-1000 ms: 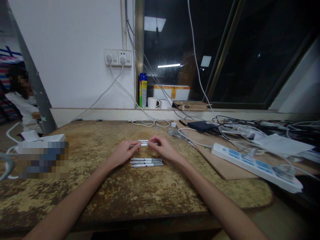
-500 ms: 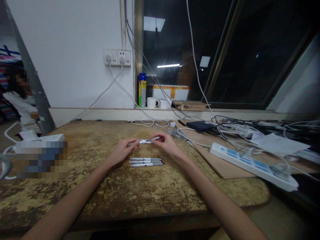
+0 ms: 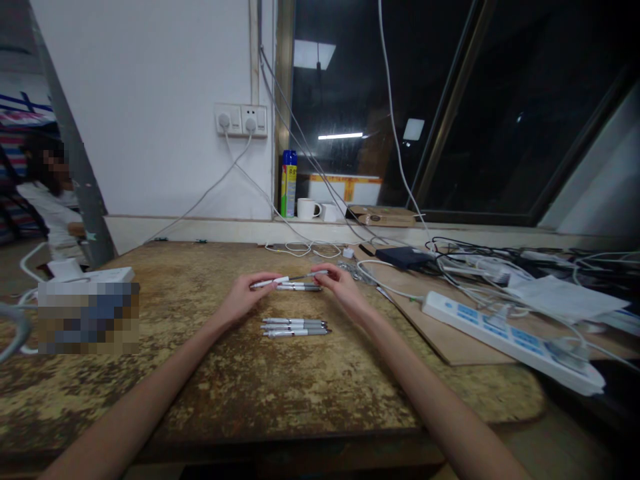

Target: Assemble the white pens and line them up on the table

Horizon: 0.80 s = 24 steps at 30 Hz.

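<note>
My left hand [image 3: 253,291] pinches a white pen barrel [image 3: 270,283]. The fingers of my right hand [image 3: 337,281] close on the grey part of the pen [image 3: 317,273]. A thin dark refill [image 3: 299,277] shows between the two parts, so the pen appears pulled apart. Just below them lies another white-and-grey pen [image 3: 299,287], partly behind my fingertips. Nearer to me, several similar pens [image 3: 295,327] rest side by side on the worn wooden table [image 3: 300,387], their dark tips to the right.
On the right, a white power strip [image 3: 505,340] lies across a brown board [image 3: 450,347] among tangled cables. A dark flat box [image 3: 404,257] sits behind it. A mug [image 3: 307,209] and spray can [image 3: 289,185] stand on the sill. At far left is a person [image 3: 50,200].
Both hands have drawn slightly apart, and a thin refill now shows between the white barrel and the grey part. The pen lying beneath them is more visible. The view has shifted slightly.
</note>
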Motion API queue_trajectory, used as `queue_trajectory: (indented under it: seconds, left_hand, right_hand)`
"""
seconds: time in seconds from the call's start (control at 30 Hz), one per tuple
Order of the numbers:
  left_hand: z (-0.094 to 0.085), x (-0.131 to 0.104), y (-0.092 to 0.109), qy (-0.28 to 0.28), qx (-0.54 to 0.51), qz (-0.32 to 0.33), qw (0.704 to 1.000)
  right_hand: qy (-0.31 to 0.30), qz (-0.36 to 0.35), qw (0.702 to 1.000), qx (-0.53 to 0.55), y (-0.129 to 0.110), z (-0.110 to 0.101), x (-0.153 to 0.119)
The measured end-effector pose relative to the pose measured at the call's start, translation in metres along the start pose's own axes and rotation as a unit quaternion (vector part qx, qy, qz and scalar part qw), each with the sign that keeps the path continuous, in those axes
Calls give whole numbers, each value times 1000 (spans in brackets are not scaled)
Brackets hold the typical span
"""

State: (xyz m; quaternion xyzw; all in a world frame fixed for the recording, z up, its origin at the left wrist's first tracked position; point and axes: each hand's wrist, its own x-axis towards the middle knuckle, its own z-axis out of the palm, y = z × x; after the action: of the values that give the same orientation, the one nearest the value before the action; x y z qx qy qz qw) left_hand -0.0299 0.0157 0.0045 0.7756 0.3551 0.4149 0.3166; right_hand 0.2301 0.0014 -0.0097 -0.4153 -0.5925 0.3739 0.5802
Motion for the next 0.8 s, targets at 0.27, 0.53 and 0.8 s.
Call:
queue_trajectory:
  seconds: [0.27,0.53,0.8]
  left_hand:
    - [-1,2,0,18,-9,-31,999]
    - [-3,3,-4,20,-13,-30,999]
    - [-2,1,6,9,-11,-34,999]
  right_hand:
    - [21,14,999,36,-2,-4,0]
    - [43,23,996,80,0,-4,0]
    - [20,17,999,-21,15,4,3]
